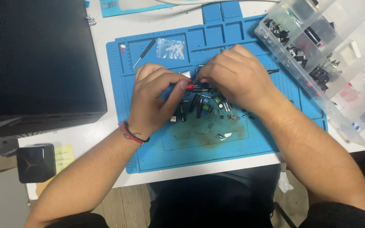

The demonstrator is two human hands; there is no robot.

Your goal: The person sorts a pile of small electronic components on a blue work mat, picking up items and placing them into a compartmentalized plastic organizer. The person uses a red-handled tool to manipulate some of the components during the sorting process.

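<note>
— Two hands are brought together at the centre of the frame; what is gripped?

— A small red-tipped dark component [190,85] is pinched by the left hand [155,99] and met by the right hand [233,78], fingertips closed on it, seemingly for steadiness.

— And beneath?

— Loose small black and green electronic parts [203,107] are kept on the blue silicone work mat [148,147]; a clear plastic compartment box [339,63] is set at upper right, within reach.

Bright, even overhead light; only soft shadows lie under the fingers [172,82] (slightly blurred). The clear plastic compartment box [339,55], right of them, shows pale glare.
</note>
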